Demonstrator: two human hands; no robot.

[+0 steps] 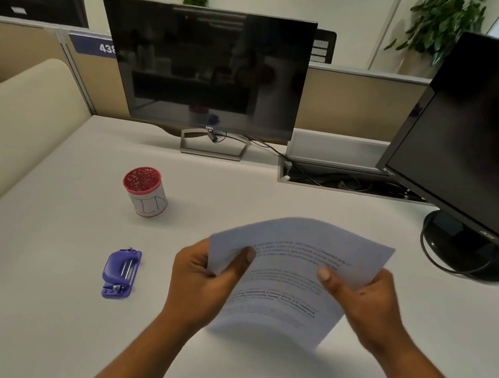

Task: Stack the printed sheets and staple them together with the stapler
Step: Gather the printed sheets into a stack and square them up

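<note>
White printed sheets (287,285) hang above the desk in both my hands, bowed and slightly blurred. My left hand (201,279) pinches their left edge, thumb on top. On the right edge, my right hand (360,299) grips them with its thumb on the text. How many sheets there are I cannot tell. A small purple stapler (121,272) lies on the white desk (45,306) to the left of my left hand, apart from it.
A red-rimmed cup (146,192) full of small clips stands behind the stapler. A dark monitor (205,70) is at the back centre, and a second monitor (474,151) with its round base (466,251) stands at the right. Between them is a cable tray (335,179).
</note>
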